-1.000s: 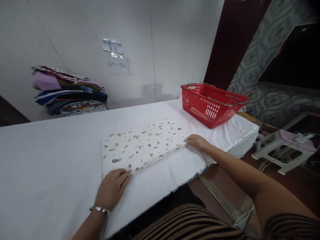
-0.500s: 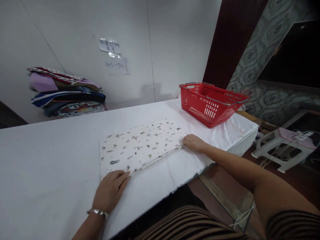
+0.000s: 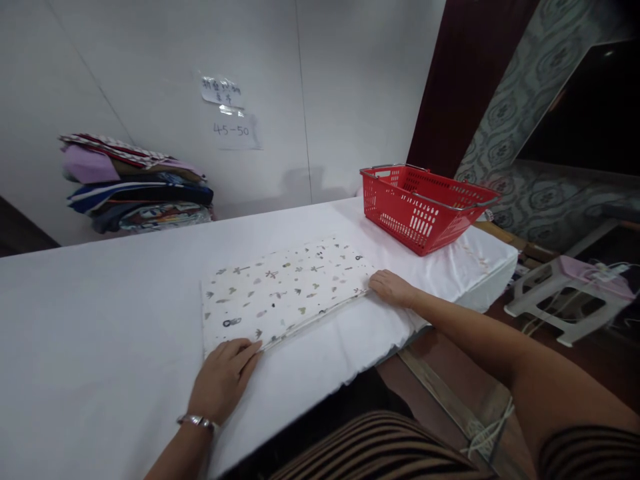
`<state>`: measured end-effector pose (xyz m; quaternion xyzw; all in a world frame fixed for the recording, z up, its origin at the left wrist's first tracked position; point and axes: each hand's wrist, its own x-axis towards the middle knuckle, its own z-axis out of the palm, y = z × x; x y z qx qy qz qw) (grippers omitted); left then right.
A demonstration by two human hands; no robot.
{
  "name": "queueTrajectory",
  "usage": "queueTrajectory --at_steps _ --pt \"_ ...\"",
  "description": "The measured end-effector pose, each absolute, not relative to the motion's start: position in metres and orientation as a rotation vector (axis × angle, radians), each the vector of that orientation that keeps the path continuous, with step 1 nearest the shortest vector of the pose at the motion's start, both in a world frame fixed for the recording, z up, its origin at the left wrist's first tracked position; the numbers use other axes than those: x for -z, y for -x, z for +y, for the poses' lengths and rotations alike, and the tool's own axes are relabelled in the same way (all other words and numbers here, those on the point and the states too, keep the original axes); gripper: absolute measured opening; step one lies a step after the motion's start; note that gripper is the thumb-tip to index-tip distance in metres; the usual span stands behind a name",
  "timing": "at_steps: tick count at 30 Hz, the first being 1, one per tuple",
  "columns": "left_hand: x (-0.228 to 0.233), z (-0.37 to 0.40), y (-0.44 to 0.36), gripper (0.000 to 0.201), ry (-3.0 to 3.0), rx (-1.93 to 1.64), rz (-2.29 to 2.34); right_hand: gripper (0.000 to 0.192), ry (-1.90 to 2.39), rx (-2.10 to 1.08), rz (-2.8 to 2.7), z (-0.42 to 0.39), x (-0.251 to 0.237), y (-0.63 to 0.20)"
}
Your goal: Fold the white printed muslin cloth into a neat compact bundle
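Observation:
A folded white cloth printed with small grey, green and brown figures lies flat on the white-covered table. My left hand, with a silver bracelet at the wrist, grips its near left corner. At the near right corner, the fingers of my right hand are closed on the edge. Between the two hands the near edge shows stacked layers. Both thumbs and fingertips are partly hidden.
A red plastic basket with metal handles stands at the table's back right. Folded clothes are piled beyond the back left edge. Paper signs hang on the wall. A plastic stool with cables stands right of the table.

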<state>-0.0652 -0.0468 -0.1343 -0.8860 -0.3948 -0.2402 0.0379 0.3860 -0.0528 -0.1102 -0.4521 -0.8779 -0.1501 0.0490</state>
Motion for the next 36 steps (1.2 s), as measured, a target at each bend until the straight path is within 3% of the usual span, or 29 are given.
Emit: queueTrajectory --at_steps 36 --pt "0.128 -0.051 0.062 0.032 2.746 0.729 -1.244 0.017 1.298 0.374 -2.690 -0.047 0.109 -0.354"
